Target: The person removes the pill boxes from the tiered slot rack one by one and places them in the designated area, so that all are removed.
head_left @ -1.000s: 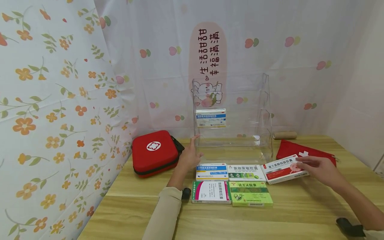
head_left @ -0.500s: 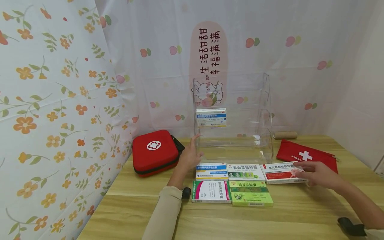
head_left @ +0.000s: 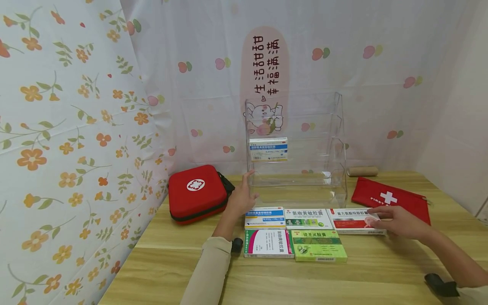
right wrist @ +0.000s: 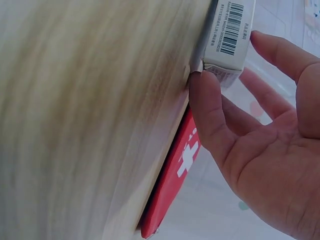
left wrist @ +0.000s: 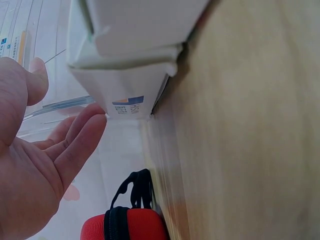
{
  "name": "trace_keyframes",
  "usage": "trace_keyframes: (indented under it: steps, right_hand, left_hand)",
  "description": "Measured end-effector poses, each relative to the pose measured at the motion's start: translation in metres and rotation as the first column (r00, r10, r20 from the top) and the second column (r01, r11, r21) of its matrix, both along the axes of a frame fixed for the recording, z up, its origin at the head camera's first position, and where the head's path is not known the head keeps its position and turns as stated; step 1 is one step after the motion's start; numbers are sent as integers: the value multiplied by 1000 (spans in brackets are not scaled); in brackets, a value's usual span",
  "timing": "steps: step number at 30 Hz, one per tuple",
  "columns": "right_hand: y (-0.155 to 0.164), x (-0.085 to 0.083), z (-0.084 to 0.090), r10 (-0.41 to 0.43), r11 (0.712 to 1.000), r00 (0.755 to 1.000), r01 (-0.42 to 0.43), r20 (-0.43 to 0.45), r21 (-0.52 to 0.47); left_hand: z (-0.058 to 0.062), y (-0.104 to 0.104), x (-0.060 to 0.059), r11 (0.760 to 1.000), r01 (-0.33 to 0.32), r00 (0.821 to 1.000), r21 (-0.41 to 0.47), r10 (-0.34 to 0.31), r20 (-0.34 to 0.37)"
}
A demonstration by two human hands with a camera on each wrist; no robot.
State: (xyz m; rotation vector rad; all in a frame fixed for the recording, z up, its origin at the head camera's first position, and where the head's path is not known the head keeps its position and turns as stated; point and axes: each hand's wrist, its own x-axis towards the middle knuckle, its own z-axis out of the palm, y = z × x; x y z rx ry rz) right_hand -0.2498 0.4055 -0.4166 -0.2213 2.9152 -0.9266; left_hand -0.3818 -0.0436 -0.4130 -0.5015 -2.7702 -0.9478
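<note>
Right hand (head_left: 400, 220) open, fingers against the red-and-white box (head_left: 352, 220); left hand (head_left: 240, 199) open beside the clear rack (head_left: 297, 148).

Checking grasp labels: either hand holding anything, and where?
Right hand rests on the red-and-white box at its right end, fingers straight; left hand holds nothing.

At my ten o'clock a red first-aid case (head_left: 196, 192) with a white emblem sits on the table (head_left: 381, 271). At two o'clock a flat red first-aid pouch (head_left: 396, 201) lies, a cardboard roll (head_left: 362, 171) just beyond it. Straight ahead lie a green box (head_left: 318, 245) and, touching its left side, a white box with a magenta-and-green stripe (head_left: 268, 243). Floral curtains (head_left: 76, 127) hang around.
</note>
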Motion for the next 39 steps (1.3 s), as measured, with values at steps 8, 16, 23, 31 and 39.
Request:
trace_keyframes:
  steps: [8,16,23,31,39]
  right_hand:
    - [0,-1,1,-21,999,1000,21,2,23]
    - [1,-3,1,-33,999,999,33,11,29]
    - [1,-3,0,-29,999,1000,29,-8,32]
    - [-9,1,5,-37,997,994,44,-102,69]
    - [-27,5,13,-129,991,980,133,-151,17]
  left_hand:
    - [2,-1,1,1000,-5,1000,9,5,12]
    - [2,0,2,1000,-15,999,11,15,28]
    - [1,0,3,1000,-19,999,18,18,36]
    - [-1,0,2,1000,-12,1000,19,12,22]
    - [-2,0,0,1000,-11,1000,19,11,8]
